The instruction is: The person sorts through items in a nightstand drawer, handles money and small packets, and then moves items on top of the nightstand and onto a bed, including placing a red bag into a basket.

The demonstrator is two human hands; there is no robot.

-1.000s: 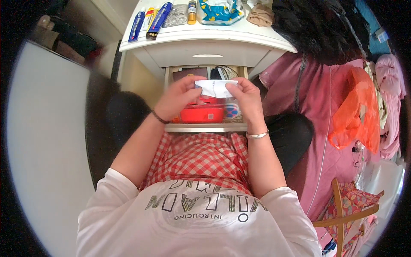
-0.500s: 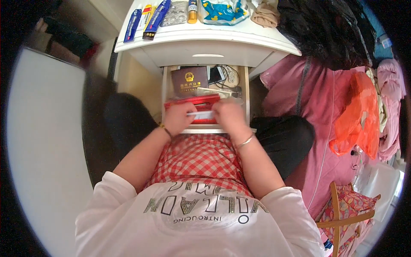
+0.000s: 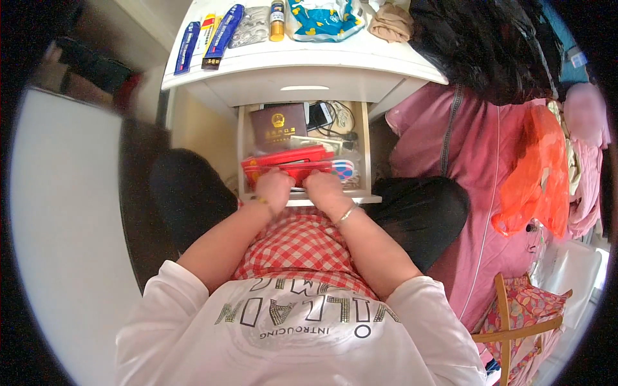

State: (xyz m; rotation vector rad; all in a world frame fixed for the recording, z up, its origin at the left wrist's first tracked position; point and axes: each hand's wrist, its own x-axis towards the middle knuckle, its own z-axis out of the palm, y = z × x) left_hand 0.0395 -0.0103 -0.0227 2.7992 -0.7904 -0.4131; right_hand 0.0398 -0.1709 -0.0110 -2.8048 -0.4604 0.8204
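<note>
My left hand [image 3: 275, 188] and my right hand [image 3: 323, 190] are side by side over the front of a pulled-out drawer [image 3: 367, 145]. Between them the fingers pinch a flat red packet [image 3: 298, 172]; a small pale edge shows under it, and its exact kind is unclear. Another red packet [image 3: 290, 155] lies just behind. To the right of these is a blue, white and red patterned item [image 3: 344, 168]. Farther back in the drawer are a dark maroon booklet [image 3: 270, 130] with a gold emblem, a phone [image 3: 319, 116] and coiled dark cables [image 3: 344, 132].
On the white cabinet top [image 3: 309, 55] lie blue tubes [image 3: 224, 32], a blister pack [image 3: 251, 27], a yellow-capped bottle [image 3: 277, 22], a blue-white plastic bag [image 3: 325, 19] and beige cloth [image 3: 391, 24]. Right are pink bedding [image 3: 470, 141], an orange bag [image 3: 534, 174] and a folding stool [image 3: 524, 315].
Both hands have moved slightly down, and the right has come left, closer to the left hand. The white strip between them has given way to red packet; the patterned item is now uncovered.
</note>
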